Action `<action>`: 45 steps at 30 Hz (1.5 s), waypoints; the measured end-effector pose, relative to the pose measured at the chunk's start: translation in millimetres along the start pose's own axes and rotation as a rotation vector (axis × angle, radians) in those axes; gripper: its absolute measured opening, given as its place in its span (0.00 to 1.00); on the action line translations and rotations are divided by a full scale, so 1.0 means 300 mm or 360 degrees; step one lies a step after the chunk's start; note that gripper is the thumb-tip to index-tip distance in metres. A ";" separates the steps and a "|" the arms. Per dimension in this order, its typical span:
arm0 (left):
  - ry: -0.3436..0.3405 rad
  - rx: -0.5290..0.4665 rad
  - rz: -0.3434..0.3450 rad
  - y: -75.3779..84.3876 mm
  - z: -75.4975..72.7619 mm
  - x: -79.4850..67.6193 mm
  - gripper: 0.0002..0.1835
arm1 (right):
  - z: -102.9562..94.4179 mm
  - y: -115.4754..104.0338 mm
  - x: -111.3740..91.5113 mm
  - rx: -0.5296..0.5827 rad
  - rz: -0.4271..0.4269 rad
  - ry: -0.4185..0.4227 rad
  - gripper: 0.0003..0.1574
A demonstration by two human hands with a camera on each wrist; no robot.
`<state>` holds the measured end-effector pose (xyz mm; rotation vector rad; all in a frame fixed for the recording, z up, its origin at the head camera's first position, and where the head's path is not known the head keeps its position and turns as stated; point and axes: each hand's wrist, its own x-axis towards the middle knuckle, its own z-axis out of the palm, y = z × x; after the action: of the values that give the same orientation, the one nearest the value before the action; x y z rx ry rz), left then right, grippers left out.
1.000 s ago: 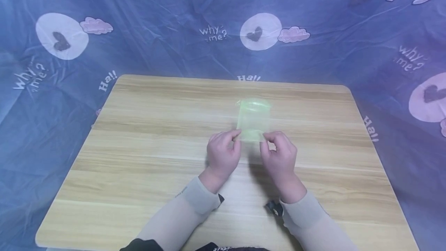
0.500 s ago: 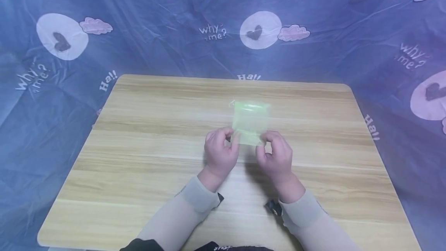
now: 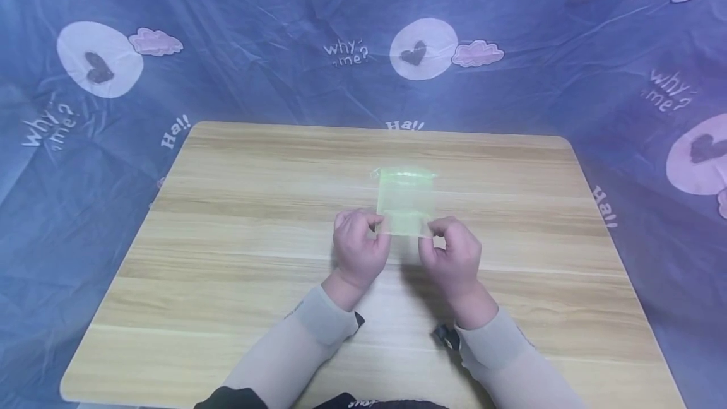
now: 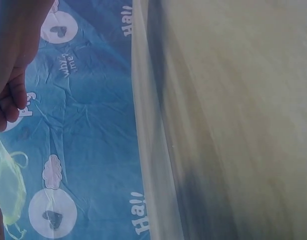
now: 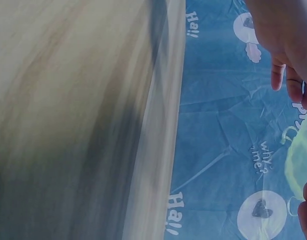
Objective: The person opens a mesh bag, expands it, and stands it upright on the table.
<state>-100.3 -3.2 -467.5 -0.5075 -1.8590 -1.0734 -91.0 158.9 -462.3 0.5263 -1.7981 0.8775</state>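
Note:
A sheer light-green drawstring pouch (image 3: pixel 406 197) hangs between both hands above the table. Its near left corner is pinched between thumb and fingers of my left hand (image 3: pixel 361 246). The near right corner is pinched the same way by my right hand (image 3: pixel 455 252). In the left wrist view, the pouch (image 4: pixel 8 187) shows at the left edge with a thin loop of cord, beside part of my left hand (image 4: pixel 16 60). The right wrist view catches the pouch (image 5: pixel 299 160) and another cord loop at its right edge, below my right hand (image 5: pixel 291 42).
A light wood-grain table (image 3: pixel 238 219) spreads beneath the hands. Behind it and at its sides hangs a blue printed cloth (image 3: pixel 272 74). Grey bands with small black pieces (image 3: pixel 447 337) wrap both wrists.
Both hands have shifted slightly left with the pouch, whose far edge now sits a little lower in the head view. The grip on both near corners continues.

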 end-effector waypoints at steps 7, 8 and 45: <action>-0.0011 -0.0018 -0.0009 -0.008 0.001 -0.002 0.06 | 0.002 -0.001 0.000 -0.0053 -0.0070 -0.0042 0.13; -0.0018 -0.0021 -0.0008 -0.010 0.001 -0.002 0.06 | 0.002 -0.001 0.001 -0.0056 -0.0060 -0.0047 0.12; -0.0225 0.0034 -0.0095 -0.025 0.000 0.002 0.07 | -0.015 0.011 0.020 -0.0232 0.0168 -0.0363 0.13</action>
<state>-105.9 -7.3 -470.5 -0.5301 -2.0182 -1.0800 -92.9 164.8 -456.9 0.4551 -2.0958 0.7742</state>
